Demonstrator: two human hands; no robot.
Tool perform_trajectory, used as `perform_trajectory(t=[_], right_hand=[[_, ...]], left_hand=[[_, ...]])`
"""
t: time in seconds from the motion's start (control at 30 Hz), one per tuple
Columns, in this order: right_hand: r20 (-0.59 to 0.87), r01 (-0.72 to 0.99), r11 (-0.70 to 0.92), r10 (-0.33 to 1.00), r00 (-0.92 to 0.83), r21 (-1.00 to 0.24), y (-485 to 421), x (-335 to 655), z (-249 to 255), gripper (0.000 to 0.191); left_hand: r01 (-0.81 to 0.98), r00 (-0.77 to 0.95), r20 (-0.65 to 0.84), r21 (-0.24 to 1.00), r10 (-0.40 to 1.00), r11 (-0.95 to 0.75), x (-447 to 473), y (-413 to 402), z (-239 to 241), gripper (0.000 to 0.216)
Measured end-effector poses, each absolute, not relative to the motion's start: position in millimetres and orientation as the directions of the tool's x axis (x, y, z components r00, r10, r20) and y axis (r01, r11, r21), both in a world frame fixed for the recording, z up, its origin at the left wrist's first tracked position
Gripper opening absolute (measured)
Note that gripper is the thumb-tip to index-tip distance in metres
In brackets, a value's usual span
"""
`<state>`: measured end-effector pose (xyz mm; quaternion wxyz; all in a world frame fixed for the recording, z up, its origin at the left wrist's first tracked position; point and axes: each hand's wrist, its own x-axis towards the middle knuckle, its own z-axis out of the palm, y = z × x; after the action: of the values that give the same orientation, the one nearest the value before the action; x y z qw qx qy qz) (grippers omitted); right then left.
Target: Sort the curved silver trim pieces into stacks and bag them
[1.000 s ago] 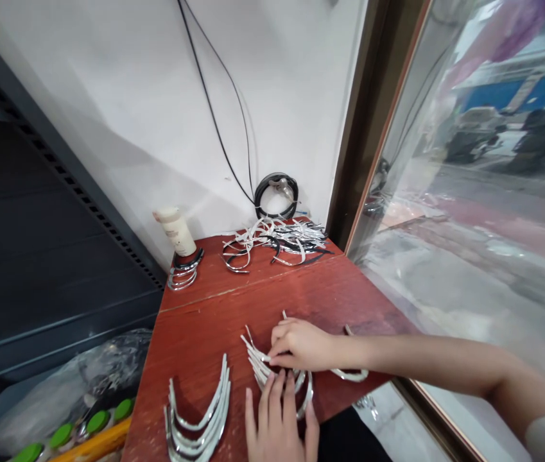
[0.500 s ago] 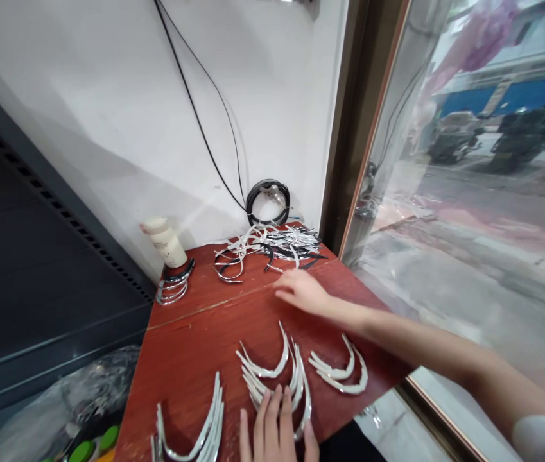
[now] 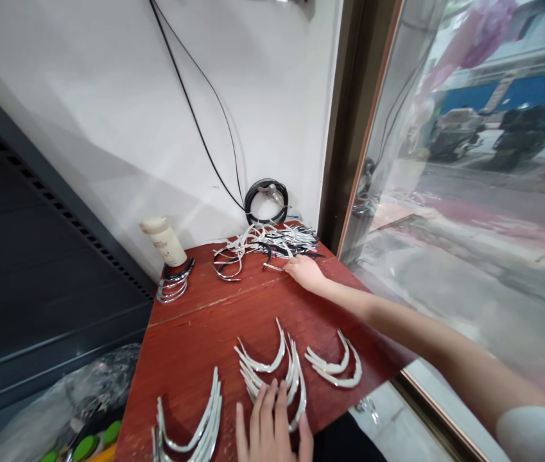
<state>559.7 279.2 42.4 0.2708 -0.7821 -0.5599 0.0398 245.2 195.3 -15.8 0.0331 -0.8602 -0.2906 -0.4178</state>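
Had a central cluster of curved whitish strips [image 3: 295, 378] lying on the reddish-brown counter [image 3: 233, 333], nested with ends pointing away from the body. Rested the left hand [image 3: 272, 427] over its near side, with fingers extended and slightly spread, clasping nothing. Held the right hand [image 3: 305, 273] out at the front edge of a tangled pile of white, black and silvery strips [image 3: 294, 240], with fingertips at one pale strip [image 3: 275, 267]; could not tell whether pinched on it or merely touching. Had a nested bunch of similar arcs [image 3: 212, 420] left of the cluster and a smaller group of arcs [image 3: 349, 383] just beside it on the right. Saw a cream bottle [image 3: 169, 245] at the counter's far left corner, with a small stack of shiny arcs [image 3: 173, 297] just in front, and a coil of black cable [image 3: 249, 205] behind the pile, against the white wall [image 3: 108, 96]. Noticed glass [image 3: 411, 269] on the right, and green lids [image 3: 85, 448] near clear plastic [image 3: 60, 391] below the counter on the left.
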Motion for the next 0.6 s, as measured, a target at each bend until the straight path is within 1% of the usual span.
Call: perform_trajectory(t=[0.1, 0.17, 0.23, 0.3, 0.4, 0.43, 0.47, 0.5, 0.53, 0.57, 0.6], right_hand=[[0.282, 0.753, -0.139, 0.872, 0.401, -0.643, 274, 550, 47, 0.023], [0.284, 0.650, -0.079, 0.855, 0.433, -0.755, 266, 537, 47, 0.031], [0.243, 0.536, -0.042, 0.860, 0.450, -0.843, 254, 523, 42, 0.039], [0.180, 0.447, -0.042, 0.879, 0.442, -0.893, 239, 514, 36, 0.042], [0.082, 0.387, -0.099, 0.902, 0.424, -0.917, 217, 512, 32, 0.044], [0.062, 0.425, -0.143, 0.899, 0.434, -0.894, 212, 515, 35, 0.044], [0.067, 0.522, -0.204, 0.889, 0.453, -0.828, 211, 519, 39, 0.043], [0.096, 0.647, -0.271, 0.876, 0.472, -0.712, 212, 525, 46, 0.041], [0.143, 0.761, -0.332, 0.865, 0.482, -0.557, 217, 531, 53, 0.038], [0.198, 0.842, -0.378, 0.857, 0.475, -0.384, 226, 539, 61, 0.034], [0.239, 0.880, -0.398, 0.856, 0.458, -0.260, 237, 547, 69, 0.031]], left_hand=[[0.526, 0.489, 0.741, 0.171, 0.461, -0.833, 245, 197, -16, 0.036], [0.530, 0.503, 0.744, 0.137, 0.441, -0.837, 245, 198, -16, 0.035], [0.537, 0.519, 0.752, 0.084, 0.407, -0.840, 245, 199, -16, 0.035], [0.543, 0.526, 0.764, 0.038, 0.374, -0.839, 245, 200, -16, 0.035], [0.547, 0.521, 0.776, 0.016, 0.355, -0.837, 245, 201, -15, 0.036], [0.547, 0.518, 0.779, 0.015, 0.352, -0.837, 246, 201, -14, 0.036], [0.546, 0.516, 0.782, 0.015, 0.350, -0.838, 246, 201, -14, 0.036], [0.544, 0.514, 0.784, 0.015, 0.347, -0.839, 246, 201, -14, 0.036], [0.543, 0.513, 0.786, 0.014, 0.345, -0.840, 247, 201, -13, 0.035], [0.544, 0.510, 0.789, 0.013, 0.342, -0.839, 247, 201, -13, 0.035], [0.546, 0.506, 0.793, 0.009, 0.339, -0.838, 247, 202, -14, 0.035]])
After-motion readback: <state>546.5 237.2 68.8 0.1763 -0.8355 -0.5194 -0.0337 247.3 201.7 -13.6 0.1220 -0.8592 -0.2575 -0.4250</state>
